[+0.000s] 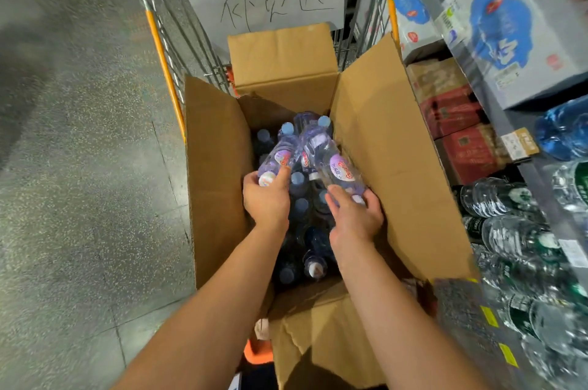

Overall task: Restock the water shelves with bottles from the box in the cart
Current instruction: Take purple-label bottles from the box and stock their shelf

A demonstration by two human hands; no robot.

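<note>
Left hand (265,195) fingers curled round one purple bottle (276,156), right hand (354,214) round another (342,171), both mid-frame over the open box (381,141) in the cart (165,49). Many bottles (313,264) remained inside; shelves (521,205) at right, restock far from done.

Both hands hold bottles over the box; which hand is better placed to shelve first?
Probably the right hand: it grips a bottle on the side nearest the water shelves.
</note>
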